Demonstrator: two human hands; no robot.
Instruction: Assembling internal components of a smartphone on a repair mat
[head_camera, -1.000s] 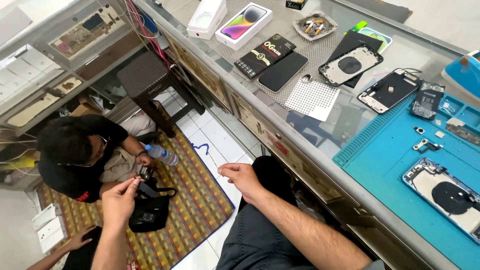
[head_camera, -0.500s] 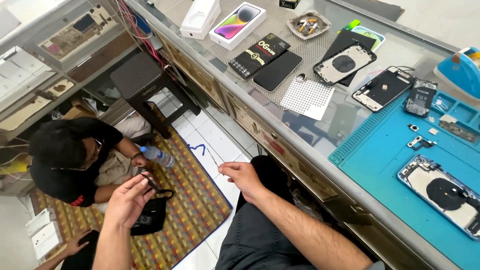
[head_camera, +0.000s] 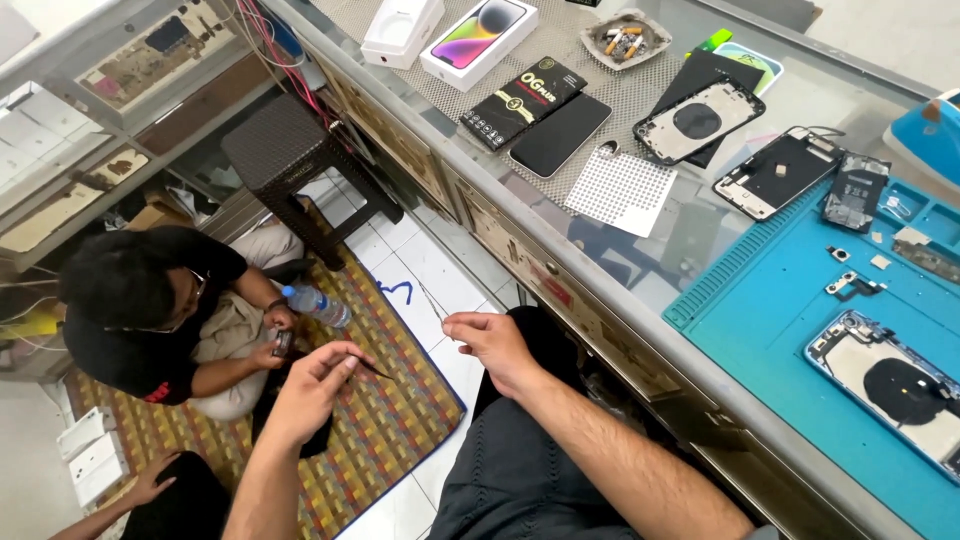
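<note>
Since earlier: left hand (head_camera: 310, 385) now pinches black tweezers (head_camera: 372, 368) clearly | right hand (head_camera: 492, 345) pinched shut, contents unclear, over lap | both beside table (head_camera: 600, 290) | seated person (head_camera: 150, 320) on rug (head_camera: 390, 400)

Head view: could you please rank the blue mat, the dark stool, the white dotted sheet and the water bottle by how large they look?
1. Blue mat
2. Dark stool, though it stands farther off on the floor
3. White dotted sheet
4. Water bottle, also farther off
</note>
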